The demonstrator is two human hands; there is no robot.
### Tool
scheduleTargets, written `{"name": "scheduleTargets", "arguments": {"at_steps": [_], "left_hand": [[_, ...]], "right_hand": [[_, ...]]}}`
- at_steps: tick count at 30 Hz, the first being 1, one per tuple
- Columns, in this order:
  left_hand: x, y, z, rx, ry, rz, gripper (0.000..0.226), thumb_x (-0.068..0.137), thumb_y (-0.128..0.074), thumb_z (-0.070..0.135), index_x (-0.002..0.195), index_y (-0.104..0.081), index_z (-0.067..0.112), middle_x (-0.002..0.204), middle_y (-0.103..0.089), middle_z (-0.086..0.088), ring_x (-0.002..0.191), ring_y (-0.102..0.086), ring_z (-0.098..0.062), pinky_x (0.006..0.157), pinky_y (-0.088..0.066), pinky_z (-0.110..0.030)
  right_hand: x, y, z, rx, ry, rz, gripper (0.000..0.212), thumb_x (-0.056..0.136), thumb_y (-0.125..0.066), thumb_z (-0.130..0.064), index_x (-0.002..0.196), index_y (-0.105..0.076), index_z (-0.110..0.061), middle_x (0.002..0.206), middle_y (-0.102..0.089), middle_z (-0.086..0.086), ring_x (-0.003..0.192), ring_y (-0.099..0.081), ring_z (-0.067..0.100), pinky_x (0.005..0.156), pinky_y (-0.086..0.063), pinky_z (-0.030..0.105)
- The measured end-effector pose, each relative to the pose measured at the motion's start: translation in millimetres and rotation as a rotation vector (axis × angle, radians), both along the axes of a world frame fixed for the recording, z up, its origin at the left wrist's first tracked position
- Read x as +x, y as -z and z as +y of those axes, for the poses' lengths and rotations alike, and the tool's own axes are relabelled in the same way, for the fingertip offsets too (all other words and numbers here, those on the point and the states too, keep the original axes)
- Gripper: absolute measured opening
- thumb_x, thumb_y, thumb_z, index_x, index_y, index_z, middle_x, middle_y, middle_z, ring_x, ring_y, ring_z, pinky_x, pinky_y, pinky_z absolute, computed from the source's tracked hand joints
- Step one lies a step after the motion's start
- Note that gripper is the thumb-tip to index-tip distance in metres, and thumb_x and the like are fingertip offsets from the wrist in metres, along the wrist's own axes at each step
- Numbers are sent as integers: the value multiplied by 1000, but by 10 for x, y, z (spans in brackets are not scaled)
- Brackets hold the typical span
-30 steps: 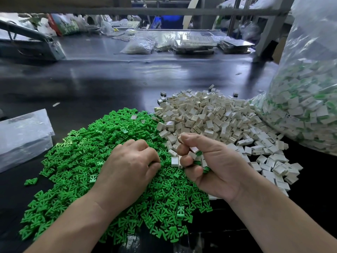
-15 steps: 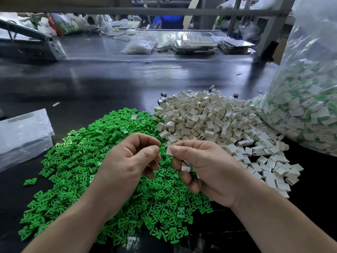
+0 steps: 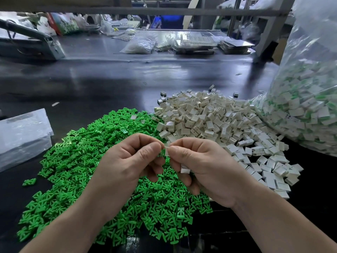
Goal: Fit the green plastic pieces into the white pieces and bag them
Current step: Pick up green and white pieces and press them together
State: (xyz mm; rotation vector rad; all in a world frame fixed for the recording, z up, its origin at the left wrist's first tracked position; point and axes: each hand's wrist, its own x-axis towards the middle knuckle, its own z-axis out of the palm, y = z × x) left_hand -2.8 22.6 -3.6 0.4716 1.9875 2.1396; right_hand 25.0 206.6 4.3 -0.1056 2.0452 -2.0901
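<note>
A wide heap of small green plastic pieces (image 3: 76,161) covers the near left of the black table. Beside it to the right lies a heap of white pieces (image 3: 215,121). Above the green heap my left hand (image 3: 131,161) pinches a green piece (image 3: 161,153) between thumb and forefinger. My right hand (image 3: 204,167) pinches a white piece (image 3: 166,151) against it, fingertips almost touching. More white pieces (image 3: 184,169) sit in the curled lower fingers of my right hand. A big clear bag (image 3: 310,106) of fitted white and green pieces stands at the right.
A flat stack of clear plastic bags (image 3: 21,136) lies at the left edge. The dark table (image 3: 109,84) stretches away behind the heaps. At the back are a metal device (image 3: 32,44), a small bag of parts (image 3: 138,45) and trays (image 3: 197,44).
Both hands rose off the green heap and came together. My left hand picked up a green piece, and my right brought a white piece to meet it.
</note>
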Motion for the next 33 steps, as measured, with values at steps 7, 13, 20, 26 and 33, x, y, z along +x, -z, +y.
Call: {"name": "scheduleTargets", "arguments": {"at_steps": [7, 13, 20, 26, 33], "left_hand": [[53, -76, 49, 403, 389, -422, 36, 88, -69, 31, 116, -68, 8, 74, -69, -13, 58, -68, -20, 45, -53, -24], [83, -108, 103, 439, 307, -490, 27, 87, -56, 25, 99, -75, 9, 66, -69, -15, 51, -67, -21, 43, -53, -27], [100, -92, 146, 421, 246, -472, 22, 81, -60, 24, 91, -76, 12, 59, -65, -12, 43, -63, -18, 39, -50, -25], [134, -19, 193, 537, 219, -428, 23, 88, -57, 25, 94, -76, 14, 59, -66, -7, 47, -64, -17, 42, -52, -24], [96, -2, 175, 565, 315, -419, 34, 68, -87, 23, 97, -74, 12, 64, -69, -11, 52, -69, -20, 46, -56, -26]], "right_hand": [[26, -22, -1, -164, -110, -71, 42, 91, -62, -30, 118, -62, 2, 63, -62, -6, 45, -48, 6, 36, -34, 16], [27, -26, 6, -146, -97, -87, 28, 88, -65, -32, 105, -69, -11, 62, -61, -7, 44, -49, 6, 36, -34, 15], [32, -34, -38, -129, -75, -82, 32, 87, -64, -33, 105, -68, -8, 62, -59, -6, 43, -47, 6, 35, -34, 15], [38, -40, -80, -184, -53, -51, 22, 92, -63, -32, 94, -71, -11, 60, -60, -7, 42, -45, 5, 35, -33, 16], [47, -36, -77, -219, -66, -66, 24, 90, -63, -33, 101, -71, -14, 60, -59, -6, 43, -45, 5, 35, -31, 16]]}}
